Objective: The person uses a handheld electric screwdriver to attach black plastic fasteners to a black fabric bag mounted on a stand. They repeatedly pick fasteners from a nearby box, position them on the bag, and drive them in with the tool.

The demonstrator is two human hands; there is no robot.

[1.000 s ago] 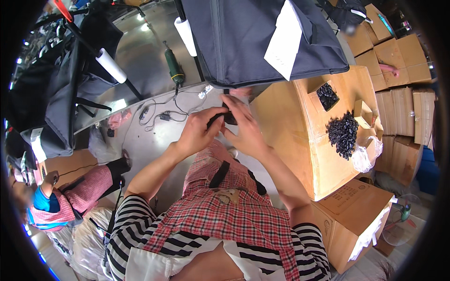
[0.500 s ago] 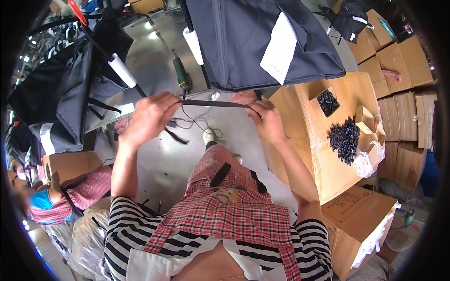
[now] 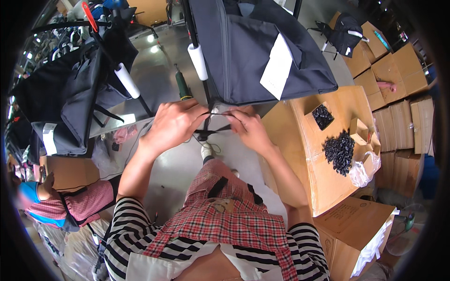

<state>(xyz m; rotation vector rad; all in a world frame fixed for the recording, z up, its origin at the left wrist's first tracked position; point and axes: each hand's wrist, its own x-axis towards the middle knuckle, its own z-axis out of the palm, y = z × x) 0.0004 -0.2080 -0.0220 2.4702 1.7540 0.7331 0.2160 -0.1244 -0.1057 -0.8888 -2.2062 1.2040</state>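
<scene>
A black strap (image 3: 218, 114) runs between my two hands, with a short thin stretch of it showing and a darker length hanging below. My left hand (image 3: 174, 124) pinches one side of it, and my right hand (image 3: 249, 127) grips the other side with bent fingers. Just beyond my hands hangs a large dark fabric bag (image 3: 253, 58) with a white paper tag (image 3: 277, 68). To its left is a black rod with a white sleeve (image 3: 197, 62). A green power screwdriver (image 3: 183, 84) is behind my left hand, its lower end hidden.
On a cardboard surface (image 3: 295, 136) at right lie a heap of small black parts (image 3: 338, 152), a small box of them (image 3: 322, 117) and a clear plastic bag (image 3: 362, 173). Another black bag (image 3: 61, 112) hangs at left. A co-worker (image 3: 84, 201) sits at lower left. Cartons (image 3: 401, 68) are stacked far right.
My hands have come closer together. The strap, earlier stretched flat between them, now spans a short gap, with part of it drooping underneath. The whole view has shifted slightly.
</scene>
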